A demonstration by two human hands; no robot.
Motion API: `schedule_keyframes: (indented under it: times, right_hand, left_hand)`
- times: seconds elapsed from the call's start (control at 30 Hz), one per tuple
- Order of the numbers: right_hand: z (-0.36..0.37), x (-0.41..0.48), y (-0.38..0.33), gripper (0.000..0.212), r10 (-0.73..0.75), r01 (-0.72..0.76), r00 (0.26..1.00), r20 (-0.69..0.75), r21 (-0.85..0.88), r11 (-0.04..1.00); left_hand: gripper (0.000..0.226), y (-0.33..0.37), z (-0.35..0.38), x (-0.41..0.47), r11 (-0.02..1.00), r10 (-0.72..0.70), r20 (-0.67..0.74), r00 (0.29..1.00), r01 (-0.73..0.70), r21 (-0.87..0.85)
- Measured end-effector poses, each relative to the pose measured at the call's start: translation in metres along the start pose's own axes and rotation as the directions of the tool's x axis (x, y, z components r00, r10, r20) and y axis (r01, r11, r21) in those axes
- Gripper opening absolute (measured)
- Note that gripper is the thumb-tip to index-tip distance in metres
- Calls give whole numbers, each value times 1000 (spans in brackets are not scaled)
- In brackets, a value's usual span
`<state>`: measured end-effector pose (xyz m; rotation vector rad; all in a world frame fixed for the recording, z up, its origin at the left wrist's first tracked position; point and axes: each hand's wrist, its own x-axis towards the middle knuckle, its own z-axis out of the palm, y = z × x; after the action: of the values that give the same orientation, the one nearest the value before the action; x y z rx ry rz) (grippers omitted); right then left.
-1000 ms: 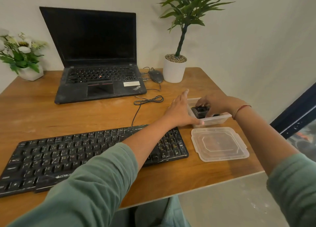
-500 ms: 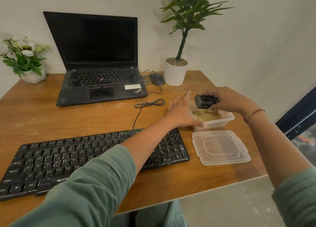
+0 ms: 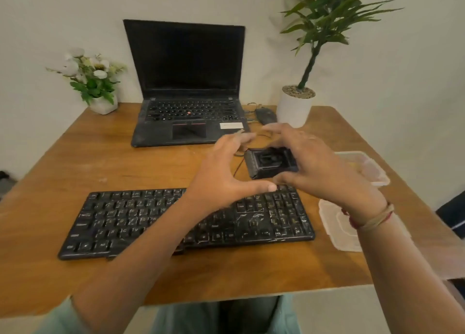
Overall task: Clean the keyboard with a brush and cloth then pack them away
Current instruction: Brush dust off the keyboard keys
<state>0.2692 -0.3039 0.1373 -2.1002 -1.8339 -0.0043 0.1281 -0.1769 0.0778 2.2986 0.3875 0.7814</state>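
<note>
A dusty black keyboard (image 3: 125,223) lies across the front of the wooden desk (image 3: 100,162). Above its far right corner my right hand (image 3: 319,170) holds a small black brush block (image 3: 269,163), lifted off the desk. My left hand (image 3: 226,172) hovers just left of the block, fingers spread and thumb stretched under it, not touching it. A clear plastic container (image 3: 370,170) with something tan inside, likely the cloth, sits at the right edge of the desk. Its lid (image 3: 337,225) lies nearer me, partly hidden by my right wrist.
An open black laptop (image 3: 188,94) stands at the back centre, with a black mouse (image 3: 265,115) and its cable beside it. A potted plant in a white pot (image 3: 294,109) is at the back right, and a white flower pot (image 3: 103,104) at the back left.
My right hand has lifted the black brush block out of the container and carried it left over the keyboard. My left hand left the container's side and rose beside the block.
</note>
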Motion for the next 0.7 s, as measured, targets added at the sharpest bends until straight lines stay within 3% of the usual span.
schedule_keyframes:
  times: [0.1,0.33,0.53,0.63,0.7]
  right_hand:
    - [25,8,-31,82,-59,59,998,0,33,998]
    - [85,26,-94,84,-171,177,982,74,-80,981]
    - [110,36,-123,94,-216,220,975,53,-95,971]
    - [113,39,-132,94,-222,221,974,-43,-35,975]
    - [110,38,-133,95,-141,152,983,-117,91,984]
  left_hand:
    - [77,-17,-23,-36,994,-18,-22,1000,20,103]
    - [63,-47,-64,-96,985,-82,-149,985,104,141]
    - [71,-64,-88,-119,958,-153,-147,977,183,221]
    - [63,-65,-92,-125,967,-169,-240,956,208,145]
    - [62,-66,-92,-130,969,-215,-311,926,243,52]
